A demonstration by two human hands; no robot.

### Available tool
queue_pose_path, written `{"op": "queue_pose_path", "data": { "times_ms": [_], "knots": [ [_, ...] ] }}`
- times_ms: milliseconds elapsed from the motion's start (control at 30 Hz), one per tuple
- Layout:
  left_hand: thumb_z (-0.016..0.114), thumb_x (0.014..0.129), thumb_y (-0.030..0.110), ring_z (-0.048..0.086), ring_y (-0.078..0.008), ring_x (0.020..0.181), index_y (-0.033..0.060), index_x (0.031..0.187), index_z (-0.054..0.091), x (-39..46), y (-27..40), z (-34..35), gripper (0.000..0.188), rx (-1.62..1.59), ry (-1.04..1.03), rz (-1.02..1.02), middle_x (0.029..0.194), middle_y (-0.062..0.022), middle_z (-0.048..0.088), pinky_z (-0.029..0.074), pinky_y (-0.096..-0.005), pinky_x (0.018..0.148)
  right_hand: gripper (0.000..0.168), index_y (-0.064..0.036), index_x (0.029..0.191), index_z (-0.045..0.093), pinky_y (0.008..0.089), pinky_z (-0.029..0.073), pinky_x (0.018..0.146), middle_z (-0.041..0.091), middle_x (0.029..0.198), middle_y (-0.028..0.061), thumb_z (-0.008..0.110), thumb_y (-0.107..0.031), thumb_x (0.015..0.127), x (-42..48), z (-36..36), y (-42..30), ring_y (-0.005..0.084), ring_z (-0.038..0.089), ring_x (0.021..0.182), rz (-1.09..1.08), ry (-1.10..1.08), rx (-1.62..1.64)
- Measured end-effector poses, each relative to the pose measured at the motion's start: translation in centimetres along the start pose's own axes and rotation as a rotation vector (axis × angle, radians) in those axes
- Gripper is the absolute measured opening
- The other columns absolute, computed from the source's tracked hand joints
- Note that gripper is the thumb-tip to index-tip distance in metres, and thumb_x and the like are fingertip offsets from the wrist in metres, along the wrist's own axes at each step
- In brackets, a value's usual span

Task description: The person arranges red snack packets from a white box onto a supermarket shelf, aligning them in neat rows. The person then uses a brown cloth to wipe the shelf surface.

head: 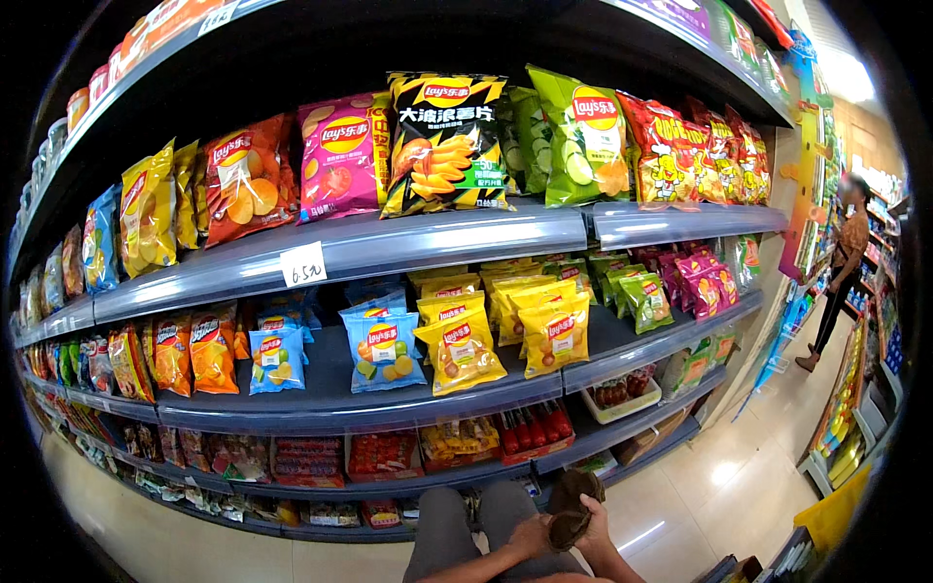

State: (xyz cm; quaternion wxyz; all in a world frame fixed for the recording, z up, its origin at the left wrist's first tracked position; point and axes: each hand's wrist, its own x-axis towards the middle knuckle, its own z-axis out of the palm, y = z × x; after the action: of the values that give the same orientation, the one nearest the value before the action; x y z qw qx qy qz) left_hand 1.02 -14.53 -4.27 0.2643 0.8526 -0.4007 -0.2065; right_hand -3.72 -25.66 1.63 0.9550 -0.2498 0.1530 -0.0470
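Low in the view, in front of my grey-trousered legs (444, 528), my left hand (530, 535) and my right hand (594, 521) both grip a dark brown cloth item (572, 528). It is bunched up, and its exact kind cannot be made out. The fingers of my right hand curl around its right side; my left hand is partly hidden behind its lower fold. Before me stands a shop shelf. Small yellow Lay's chip bags (557, 335) and blue Lay's chip bags (383, 350) stand on its middle board (364, 417).
Larger chip bags, among them a black one (444, 146) and a green one (583, 138), line the board above, which carries a paper price tag (303, 264). Boxed red snacks (383, 455) sit lower. A person (845, 255) stands in the aisle at right, on the tiled floor (729, 466).
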Motion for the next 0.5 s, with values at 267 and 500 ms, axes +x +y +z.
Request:
{"op": "queue_pose_path", "data": {
  "times_ms": [267, 500],
  "knots": [
    [0.049, 0.078, 0.036, 0.047, -0.0275, 0.097, 0.008, 0.106, 0.049, 0.5, 1.2, -2.0, 0.04, -0.008, -0.165, -0.026, 0.102, -0.0119, 0.052, 0.04, -0.038, 0.083, 0.041, -0.002, 0.106, 0.048, 0.0412, 0.045, 0.078, 0.056, 0.097, 0.0149, 0.053, -0.02, 0.07, 0.2, -1.0, 0.1, 0.0297, 0.054, 0.087, 0.019, 0.087, -0.013],
    [0.052, 0.074, 0.041, 0.048, -0.0273, 0.097, 0.0089, 0.104, 0.052, 0.5, 0.8, -1.5, 0.043, -0.06, -0.08, -0.021, 0.1, -0.0124, 0.053, 0.041, -0.0375, 0.082, 0.04, -0.002, 0.107, 0.047, 0.0413, 0.044, 0.08, 0.056, 0.098, 0.0153, 0.053, -0.019, 0.071, 1.1, -1.1, 0.3, 0.0298, 0.054, 0.088, 0.026, 0.114, 0.012]
  ]
}}
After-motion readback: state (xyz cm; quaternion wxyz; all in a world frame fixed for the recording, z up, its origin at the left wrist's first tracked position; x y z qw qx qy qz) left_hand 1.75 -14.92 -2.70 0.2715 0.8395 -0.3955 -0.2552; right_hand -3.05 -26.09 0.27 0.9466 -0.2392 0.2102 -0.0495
